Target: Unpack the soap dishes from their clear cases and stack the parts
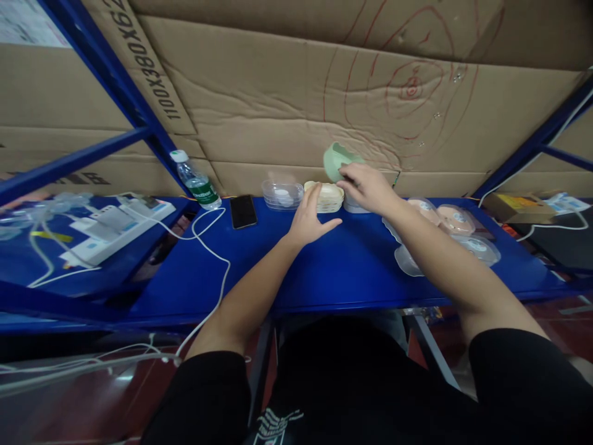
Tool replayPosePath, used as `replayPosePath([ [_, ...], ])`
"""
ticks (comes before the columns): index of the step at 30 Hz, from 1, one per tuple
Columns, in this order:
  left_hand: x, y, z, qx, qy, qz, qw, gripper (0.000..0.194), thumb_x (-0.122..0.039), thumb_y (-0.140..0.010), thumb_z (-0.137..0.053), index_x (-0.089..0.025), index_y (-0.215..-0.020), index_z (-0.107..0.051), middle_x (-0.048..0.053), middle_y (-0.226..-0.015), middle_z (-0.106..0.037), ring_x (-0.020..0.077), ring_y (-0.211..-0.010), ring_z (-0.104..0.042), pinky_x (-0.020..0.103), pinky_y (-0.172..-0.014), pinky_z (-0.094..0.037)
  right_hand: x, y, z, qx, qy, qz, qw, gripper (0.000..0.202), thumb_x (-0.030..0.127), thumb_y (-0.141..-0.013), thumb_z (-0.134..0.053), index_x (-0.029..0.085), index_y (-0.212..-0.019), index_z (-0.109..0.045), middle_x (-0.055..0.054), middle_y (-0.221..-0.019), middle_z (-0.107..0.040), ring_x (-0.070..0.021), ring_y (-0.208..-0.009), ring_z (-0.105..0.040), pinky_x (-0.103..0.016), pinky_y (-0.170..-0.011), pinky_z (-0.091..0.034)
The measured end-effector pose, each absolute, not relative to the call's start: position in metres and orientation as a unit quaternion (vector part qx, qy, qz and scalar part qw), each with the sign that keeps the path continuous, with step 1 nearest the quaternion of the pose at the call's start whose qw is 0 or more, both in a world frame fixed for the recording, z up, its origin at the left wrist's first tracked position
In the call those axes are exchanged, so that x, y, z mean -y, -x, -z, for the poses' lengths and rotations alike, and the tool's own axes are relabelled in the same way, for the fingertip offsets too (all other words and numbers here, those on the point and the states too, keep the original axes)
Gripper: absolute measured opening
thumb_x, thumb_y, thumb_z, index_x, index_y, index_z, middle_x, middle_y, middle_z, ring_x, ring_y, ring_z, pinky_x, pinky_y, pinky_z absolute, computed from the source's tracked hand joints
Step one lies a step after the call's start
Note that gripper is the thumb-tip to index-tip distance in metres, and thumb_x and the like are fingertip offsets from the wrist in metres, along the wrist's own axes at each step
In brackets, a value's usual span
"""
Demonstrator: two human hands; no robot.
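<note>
My right hand [368, 185] grips a light green plastic bowl [334, 162] by its edge. The bowl is tilted and held up near the cardboard at the back. Below it stands a stack of cream bowls [330, 199] with wavy rims. My left hand [311, 219] is at the left front of that stack, thumb and fingers apart; whether it touches the stack I cannot tell. Clear plastic containers [280, 196] sit just left of the stack. Another pale container [354, 206] shows to its right, partly hidden by my right hand.
Clear lids [477, 248] and round peach-coloured pieces [456, 219] lie at the right. A phone [243, 211], a water bottle [197, 180] and a white cable [227, 266] are on the left of the blue table [343, 272]. A power strip [118, 232] lies beyond the blue post.
</note>
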State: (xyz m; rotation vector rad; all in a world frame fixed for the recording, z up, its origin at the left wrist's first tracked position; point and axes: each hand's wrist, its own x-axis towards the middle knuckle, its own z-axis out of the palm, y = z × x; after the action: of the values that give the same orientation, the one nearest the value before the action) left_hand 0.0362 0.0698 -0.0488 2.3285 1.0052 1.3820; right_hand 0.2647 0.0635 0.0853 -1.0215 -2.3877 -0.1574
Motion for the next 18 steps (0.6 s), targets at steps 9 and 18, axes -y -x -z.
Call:
replayPosePath([
  [9,-0.068,-0.040,0.051,-0.341,-0.845,-0.401,0.094,0.072,-0.047,-0.099,-0.080,-0.013,-0.159,-0.060,0.026,-0.164,-0.063,0.0425,-0.158,-0.059,0.063,-0.135,-0.047,-0.103,-0.343,-0.051,0.844,0.504,0.178,0.037,0.036,0.028,-0.110,-0.059,0.014,-0.132,-0.084,-0.020,-0.123,-0.084,-0.0379,-0.119,-0.075,-0.046,-0.095,-0.050],
  [18,-0.065,-0.039,0.051,-0.371,-0.858,-0.348,0.078,0.067,-0.043,-0.102,-0.078,-0.016,-0.161,-0.058,0.021,-0.165,-0.065,0.0378,-0.156,-0.062,0.057,-0.134,-0.050,-0.118,-0.373,-0.026,0.861,0.467,0.187,0.078,0.037,0.037,-0.107,-0.069,0.021,-0.137,-0.083,-0.017,-0.130,-0.084,-0.0363,-0.120,-0.070,-0.044,-0.094,-0.047],
])
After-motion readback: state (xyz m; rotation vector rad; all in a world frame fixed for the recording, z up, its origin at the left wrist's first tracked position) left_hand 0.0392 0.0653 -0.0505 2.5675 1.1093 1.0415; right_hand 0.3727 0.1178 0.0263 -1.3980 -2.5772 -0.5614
